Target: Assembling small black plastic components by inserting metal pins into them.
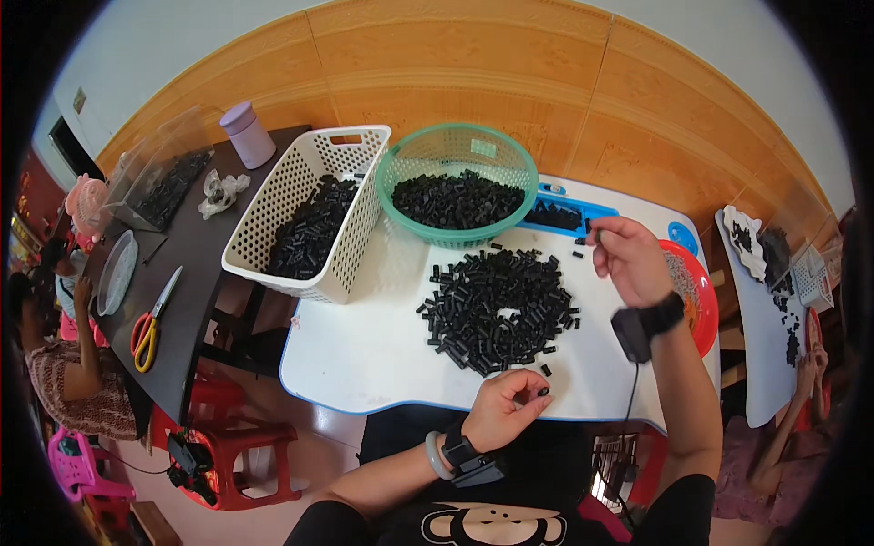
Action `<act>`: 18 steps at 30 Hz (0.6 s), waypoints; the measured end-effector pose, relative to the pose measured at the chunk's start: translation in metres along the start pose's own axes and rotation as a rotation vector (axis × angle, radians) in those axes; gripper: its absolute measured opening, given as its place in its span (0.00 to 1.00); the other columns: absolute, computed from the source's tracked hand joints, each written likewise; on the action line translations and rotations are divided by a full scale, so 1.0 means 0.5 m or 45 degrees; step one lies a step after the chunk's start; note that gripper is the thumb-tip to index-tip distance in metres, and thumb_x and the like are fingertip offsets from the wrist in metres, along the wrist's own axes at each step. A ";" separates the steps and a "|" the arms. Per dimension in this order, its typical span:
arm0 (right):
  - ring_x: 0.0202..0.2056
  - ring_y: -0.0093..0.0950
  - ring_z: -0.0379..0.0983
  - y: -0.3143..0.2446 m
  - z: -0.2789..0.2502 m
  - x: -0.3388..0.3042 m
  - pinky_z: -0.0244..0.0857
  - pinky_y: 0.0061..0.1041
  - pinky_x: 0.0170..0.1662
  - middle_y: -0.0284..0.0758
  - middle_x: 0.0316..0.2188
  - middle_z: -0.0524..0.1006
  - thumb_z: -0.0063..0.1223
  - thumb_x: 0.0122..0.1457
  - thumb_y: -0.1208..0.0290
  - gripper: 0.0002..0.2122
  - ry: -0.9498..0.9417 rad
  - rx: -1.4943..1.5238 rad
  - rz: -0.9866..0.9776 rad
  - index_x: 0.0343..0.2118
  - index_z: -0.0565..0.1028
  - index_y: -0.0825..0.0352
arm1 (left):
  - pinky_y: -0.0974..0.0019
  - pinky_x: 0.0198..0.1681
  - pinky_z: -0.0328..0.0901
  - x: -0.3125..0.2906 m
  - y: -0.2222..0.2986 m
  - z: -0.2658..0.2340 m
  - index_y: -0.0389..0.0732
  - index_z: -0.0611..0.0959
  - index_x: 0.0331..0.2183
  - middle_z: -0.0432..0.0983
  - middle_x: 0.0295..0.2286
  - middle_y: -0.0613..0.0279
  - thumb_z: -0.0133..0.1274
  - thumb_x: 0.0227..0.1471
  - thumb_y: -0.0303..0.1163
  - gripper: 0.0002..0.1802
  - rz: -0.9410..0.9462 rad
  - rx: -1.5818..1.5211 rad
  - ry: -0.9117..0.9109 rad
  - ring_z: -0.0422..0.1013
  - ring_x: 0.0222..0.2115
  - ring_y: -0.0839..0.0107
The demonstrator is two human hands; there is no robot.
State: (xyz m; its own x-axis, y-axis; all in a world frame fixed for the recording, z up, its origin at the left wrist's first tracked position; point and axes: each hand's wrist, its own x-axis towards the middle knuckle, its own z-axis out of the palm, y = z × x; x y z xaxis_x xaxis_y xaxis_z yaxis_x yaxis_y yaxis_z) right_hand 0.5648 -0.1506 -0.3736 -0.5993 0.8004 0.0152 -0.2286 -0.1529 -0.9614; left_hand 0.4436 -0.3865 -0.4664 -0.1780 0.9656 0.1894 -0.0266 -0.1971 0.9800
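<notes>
Near the table's front edge, my left hand [503, 411] is closed, with a small black cylinder [543, 391] between thumb and fingers. My right hand [633, 259] is raised over the right side of the table, beside a blue tray [587, 218] with black pieces in it. Its thumb and forefinger are pinched together; a dark spot shows there, too small to make out. In front of me lies a loose heap of short black cylinders [492, 314] on the white table [355, 359], with a few strays around it.
Behind the heap stand a green basket [455, 238] and a white basket [355, 259], both holding black pieces. A red bowl [708, 318] is partly behind my right arm. On the dark table at left lie scissors [157, 314] and a purple flask [248, 136]. People sit at both sides.
</notes>
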 end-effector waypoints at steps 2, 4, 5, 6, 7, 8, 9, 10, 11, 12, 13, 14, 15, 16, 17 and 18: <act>0.23 0.23 0.70 -0.015 0.040 -0.075 0.65 0.21 0.24 0.39 0.31 0.76 0.48 0.58 0.78 0.08 -0.036 0.076 0.004 0.40 0.73 0.73 | 0.77 0.27 0.63 -0.002 0.009 0.002 0.34 0.79 0.35 0.72 0.25 0.66 0.57 0.49 0.23 0.08 -0.036 -0.038 0.011 0.66 0.23 0.81; 0.23 0.25 0.70 -0.024 0.079 -0.140 0.64 0.21 0.24 0.40 0.31 0.75 0.50 0.57 0.77 0.08 -0.132 0.253 0.049 0.39 0.73 0.72 | 0.76 0.28 0.62 0.000 0.026 0.004 0.34 0.79 0.37 0.71 0.24 0.66 0.56 0.50 0.23 0.09 -0.107 -0.236 0.046 0.65 0.23 0.81; 0.23 0.25 0.70 -0.022 0.092 -0.170 0.64 0.21 0.24 0.40 0.31 0.75 0.50 0.57 0.77 0.08 -0.115 0.261 0.073 0.39 0.73 0.72 | 0.76 0.28 0.62 0.004 0.063 -0.001 0.33 0.79 0.38 0.70 0.23 0.66 0.56 0.51 0.22 0.10 -0.057 -0.153 0.020 0.65 0.23 0.79; 0.23 0.26 0.69 -0.017 0.105 -0.195 0.63 0.21 0.24 0.41 0.32 0.75 0.51 0.57 0.77 0.08 -0.180 0.332 0.051 0.39 0.74 0.72 | 0.77 0.29 0.63 0.007 0.097 -0.007 0.33 0.79 0.39 0.73 0.26 0.65 0.55 0.52 0.23 0.10 0.012 -0.051 -0.005 0.68 0.25 0.81; 0.23 0.26 0.69 -0.012 0.116 -0.213 0.63 0.21 0.25 0.41 0.32 0.74 0.52 0.57 0.76 0.08 -0.251 0.405 0.026 0.38 0.74 0.71 | 0.76 0.29 0.63 0.009 0.128 -0.009 0.33 0.79 0.39 0.73 0.26 0.64 0.55 0.52 0.23 0.10 0.049 -0.050 0.002 0.69 0.25 0.79; 0.23 0.26 0.69 -0.006 0.122 -0.226 0.63 0.21 0.25 0.41 0.32 0.74 0.52 0.57 0.76 0.08 -0.245 0.415 0.043 0.38 0.74 0.71 | 0.76 0.29 0.63 0.012 0.153 -0.010 0.32 0.79 0.38 0.74 0.26 0.63 0.55 0.52 0.23 0.10 0.089 -0.049 0.007 0.69 0.25 0.78; 0.23 0.26 0.69 0.000 0.128 -0.236 0.63 0.21 0.25 0.42 0.33 0.74 0.53 0.56 0.76 0.07 -0.287 0.445 0.024 0.38 0.75 0.71 | 0.76 0.29 0.63 0.014 0.170 -0.014 0.32 0.79 0.38 0.74 0.26 0.63 0.55 0.52 0.23 0.10 0.069 -0.047 0.014 0.69 0.25 0.78; 0.23 0.26 0.68 0.003 0.133 -0.246 0.63 0.21 0.25 0.43 0.34 0.73 0.54 0.56 0.76 0.07 -0.324 0.472 -0.004 0.37 0.75 0.71 | 0.75 0.29 0.64 0.017 0.185 -0.018 0.32 0.79 0.38 0.75 0.26 0.61 0.56 0.51 0.23 0.10 0.152 0.014 -0.017 0.70 0.25 0.76; 0.24 0.25 0.69 0.005 0.138 -0.254 0.63 0.20 0.26 0.43 0.34 0.73 0.55 0.55 0.77 0.08 -0.325 0.478 -0.005 0.38 0.75 0.72 | 0.75 0.29 0.64 0.019 0.197 -0.021 0.32 0.79 0.37 0.76 0.27 0.60 0.57 0.50 0.22 0.10 0.236 0.077 -0.046 0.71 0.25 0.74; 0.24 0.25 0.69 0.007 0.142 -0.259 0.63 0.20 0.26 0.43 0.34 0.73 0.55 0.55 0.77 0.08 -0.323 0.488 0.002 0.38 0.75 0.72 | 0.75 0.29 0.64 0.020 0.207 -0.023 0.32 0.79 0.37 0.76 0.27 0.60 0.57 0.50 0.22 0.10 0.224 0.081 -0.046 0.71 0.25 0.74; 0.25 0.25 0.69 0.013 0.147 -0.265 0.63 0.20 0.26 0.43 0.34 0.73 0.55 0.55 0.77 0.09 -0.323 0.502 -0.001 0.38 0.75 0.72 | 0.75 0.29 0.64 0.018 0.216 -0.025 0.32 0.79 0.36 0.76 0.26 0.59 0.58 0.48 0.22 0.10 0.281 0.111 -0.054 0.71 0.25 0.73; 0.25 0.25 0.69 0.017 0.152 -0.269 0.63 0.20 0.26 0.43 0.33 0.73 0.56 0.55 0.77 0.09 -0.323 0.514 -0.005 0.39 0.75 0.72 | 0.74 0.29 0.64 0.016 0.223 -0.027 0.32 0.79 0.36 0.76 0.26 0.58 0.59 0.47 0.22 0.11 0.338 0.141 -0.062 0.72 0.25 0.72; 0.25 0.25 0.69 0.019 0.157 -0.272 0.63 0.20 0.26 0.43 0.33 0.73 0.56 0.55 0.77 0.09 -0.327 0.526 0.001 0.39 0.75 0.72 | 0.74 0.29 0.64 0.014 0.228 -0.030 0.32 0.79 0.36 0.76 0.26 0.58 0.59 0.47 0.22 0.11 0.329 0.150 -0.058 0.72 0.25 0.72; 0.25 0.25 0.69 0.021 0.159 -0.273 0.63 0.19 0.26 0.43 0.34 0.73 0.57 0.54 0.76 0.09 -0.328 0.498 -0.053 0.38 0.76 0.72 | 0.74 0.29 0.65 0.013 0.231 -0.030 0.33 0.79 0.35 0.77 0.26 0.58 0.59 0.47 0.22 0.11 0.319 0.174 -0.066 0.72 0.25 0.71; 0.25 0.25 0.69 0.023 0.161 -0.275 0.63 0.19 0.27 0.44 0.34 0.73 0.57 0.54 0.76 0.09 -0.327 0.468 -0.108 0.38 0.76 0.72 | 0.74 0.29 0.65 0.011 0.233 -0.029 0.33 0.80 0.35 0.77 0.26 0.57 0.60 0.46 0.22 0.11 0.310 0.196 -0.074 0.72 0.25 0.71; 0.25 0.25 0.69 0.025 0.164 -0.276 0.63 0.19 0.27 0.44 0.34 0.73 0.57 0.54 0.76 0.09 -0.331 0.482 -0.100 0.38 0.76 0.72 | 0.74 0.29 0.65 0.007 0.235 -0.029 0.33 0.80 0.35 0.77 0.26 0.57 0.60 0.46 0.22 0.11 0.298 0.206 -0.069 0.72 0.25 0.71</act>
State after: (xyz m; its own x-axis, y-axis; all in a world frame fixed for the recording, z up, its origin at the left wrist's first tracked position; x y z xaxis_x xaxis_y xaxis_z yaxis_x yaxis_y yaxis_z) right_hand 0.5820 -0.3106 -0.3654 -0.7301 0.6538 0.1987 -0.5162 -0.3371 -0.7873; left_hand 0.4253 -0.4086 -0.3516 -0.1078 0.9056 0.4102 0.1670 -0.3902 0.9054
